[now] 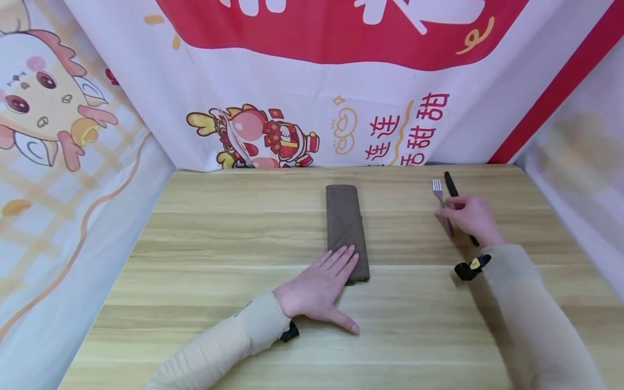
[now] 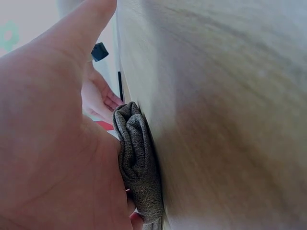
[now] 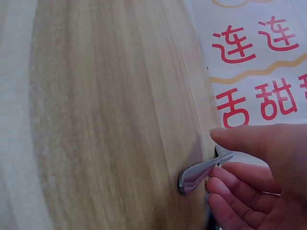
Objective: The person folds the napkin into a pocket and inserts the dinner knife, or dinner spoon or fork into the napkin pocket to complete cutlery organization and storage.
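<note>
A folded dark brown cloth napkin (image 1: 343, 211) lies lengthwise on the wooden table. My left hand (image 1: 317, 287) rests on its near end with fingers straight and thumb spread. In the left wrist view, the rolled layers of the napkin (image 2: 136, 148) show beside the palm. At the right, my right hand (image 1: 470, 216) pinches a metal fork (image 1: 437, 187) between thumb and curled fingers, tines pointing away. The fork's handle (image 3: 194, 177) sticks out past the fingers in the right wrist view. A black knife (image 1: 450, 184) lies beside the fork, partly hidden under the hand.
The wooden table (image 1: 219, 227) ends at a printed cloth backdrop (image 1: 166, 108) along the far edge. Printed cloth (image 1: 73, 216) hangs at the left side, and white cloth (image 1: 585, 206) at the right. Black wrist straps (image 1: 468, 271) show at both sleeves.
</note>
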`<state>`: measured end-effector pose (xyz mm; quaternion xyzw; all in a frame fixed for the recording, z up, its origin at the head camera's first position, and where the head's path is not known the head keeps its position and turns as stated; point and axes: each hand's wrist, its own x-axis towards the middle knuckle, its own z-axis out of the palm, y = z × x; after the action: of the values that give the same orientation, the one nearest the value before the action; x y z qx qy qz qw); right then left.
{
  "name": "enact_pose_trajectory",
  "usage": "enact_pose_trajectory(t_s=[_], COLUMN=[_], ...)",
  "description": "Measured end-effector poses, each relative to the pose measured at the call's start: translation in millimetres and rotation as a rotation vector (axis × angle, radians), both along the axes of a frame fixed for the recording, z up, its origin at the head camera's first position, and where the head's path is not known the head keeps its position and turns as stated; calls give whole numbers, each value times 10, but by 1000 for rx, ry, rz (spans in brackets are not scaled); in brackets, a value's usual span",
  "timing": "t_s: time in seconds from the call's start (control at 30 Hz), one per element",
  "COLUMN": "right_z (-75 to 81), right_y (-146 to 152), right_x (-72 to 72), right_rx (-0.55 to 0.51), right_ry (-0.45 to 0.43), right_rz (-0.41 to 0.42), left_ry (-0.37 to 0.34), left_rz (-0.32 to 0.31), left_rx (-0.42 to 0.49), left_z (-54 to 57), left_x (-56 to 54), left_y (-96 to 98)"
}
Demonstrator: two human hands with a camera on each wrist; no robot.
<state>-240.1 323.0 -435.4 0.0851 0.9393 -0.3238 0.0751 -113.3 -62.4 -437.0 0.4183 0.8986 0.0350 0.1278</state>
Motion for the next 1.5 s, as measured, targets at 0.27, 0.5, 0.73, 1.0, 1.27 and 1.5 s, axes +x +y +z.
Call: enact_pose_trajectory(t_s=[0.27,0.5,0.73,1.0,1.27,1.5], right_z=[-68,-61,-77,4,55,38], right_y=[-8,-23,12,11,-14,-14], right_x=[-99,-168,-159,-102,-77,-83], right_rx=[5,-66,-85,-124,-95,-110], right_ry=[24,0,-37,-140,-182,-183], right_rz=[-13,-55,-63,-47,-16,-4], left_ry=[8,10,24,11,15,21], left_rz=[-1,1,-2,-4,-3,-3], left_rx=[-1,-7,-14,-3,-1,-6], left_z=[0,11,-5,1,9,10], left_x=[16,12,15,3,0,-3], left_y=[-3,-6,0,-10,-9,-5])
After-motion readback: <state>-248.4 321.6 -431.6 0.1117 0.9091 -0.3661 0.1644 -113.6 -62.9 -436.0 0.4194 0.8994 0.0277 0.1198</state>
